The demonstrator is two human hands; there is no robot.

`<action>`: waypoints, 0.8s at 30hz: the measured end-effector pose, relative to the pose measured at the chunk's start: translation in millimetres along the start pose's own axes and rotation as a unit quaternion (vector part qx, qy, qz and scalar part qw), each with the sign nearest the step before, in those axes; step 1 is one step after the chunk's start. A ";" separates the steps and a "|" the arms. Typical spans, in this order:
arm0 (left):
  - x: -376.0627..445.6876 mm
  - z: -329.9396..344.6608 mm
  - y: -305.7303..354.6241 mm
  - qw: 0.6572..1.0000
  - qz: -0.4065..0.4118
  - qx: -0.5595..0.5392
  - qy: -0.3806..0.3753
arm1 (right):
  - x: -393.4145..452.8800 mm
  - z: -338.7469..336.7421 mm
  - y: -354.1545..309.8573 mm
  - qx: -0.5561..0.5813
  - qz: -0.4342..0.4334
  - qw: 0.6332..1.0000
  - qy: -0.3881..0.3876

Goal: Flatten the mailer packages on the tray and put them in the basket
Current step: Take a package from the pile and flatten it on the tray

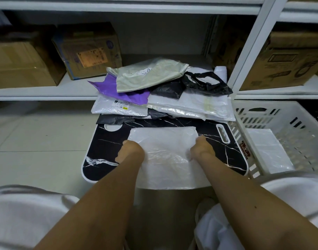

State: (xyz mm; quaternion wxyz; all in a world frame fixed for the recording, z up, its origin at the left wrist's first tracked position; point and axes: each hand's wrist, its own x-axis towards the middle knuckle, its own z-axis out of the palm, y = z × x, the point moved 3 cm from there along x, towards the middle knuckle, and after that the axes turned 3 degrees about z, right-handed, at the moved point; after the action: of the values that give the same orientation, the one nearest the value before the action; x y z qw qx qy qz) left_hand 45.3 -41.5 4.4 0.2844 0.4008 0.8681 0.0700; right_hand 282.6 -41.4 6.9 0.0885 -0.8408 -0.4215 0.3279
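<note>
White metal shelving (252, 56) is filling the far side of the room, with cardboard boxes (87, 49) sitting on it and pale floor tiles (37, 134) running underneath. Near me, a black marble-look tray (107, 147) is lying flat, and a white mailer (165, 156) is resting on its near middle, hanging a bit over the near edge.

Left hand (131, 152) is pressing on the mailer's left edge, fingers curled under so I can't really tell if it's pinching or just pushing down. Right hand (202, 148) is doing the same on the right edge, also curled, same deal. So the hands are sitting apart with the mailer between them.

On the far end of the tray a pile (161, 94) of mailers is waiting: purple, pale green, black, clear and white ones all overlapping, and spilling onto the shelf edge.

Just right of the tray, touching it, a white slotted basket (281, 116) is sitting with one white mailer (268, 148) lying flat inside already.
</note>
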 end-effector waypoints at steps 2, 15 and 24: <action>-9.8 -8.1 4.0 1.000 0.021 -0.005 0.017 | -10.0 -5.4 -4.0 -0.033 -0.029 0.999 0.027; -71.6 -63.7 58.3 0.948 0.243 0.080 0.188 | -46.8 -99.6 -26.4 -0.074 -0.123 0.961 0.235; -126.3 -53.5 131.1 0.917 0.319 0.129 0.202 | -36.1 -173.8 14.8 -0.080 -0.025 0.946 0.312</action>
State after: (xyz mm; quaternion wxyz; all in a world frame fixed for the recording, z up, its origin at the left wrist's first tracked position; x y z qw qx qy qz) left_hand 167.2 -41.0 149.8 0.0107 0.6672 0.7345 0.1237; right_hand 385.6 -56.2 151.5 0.1565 -0.8944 -0.4189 0.0122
